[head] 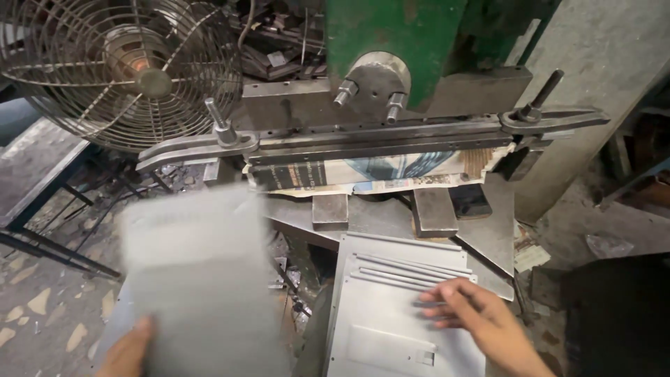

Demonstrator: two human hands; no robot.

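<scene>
Below the press bed [391,143], left hand [129,352] pinches blurred sheet [199,279] bottom edge, long axis upright; right hand [474,314] flat, fingers spread, on stacked panels [387,314]

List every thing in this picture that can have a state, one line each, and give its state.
Left hand: gripping a metal sheet at its lower edge.
Blurred metal sheet: lifted, in motion.
Right hand: fingers spread flat on the stack.
Stack of ribbed metal sheets: lying flat below the press.
Fan: whether it is spinning cannot be told.
Green press: bed empty of sheets.
</scene>
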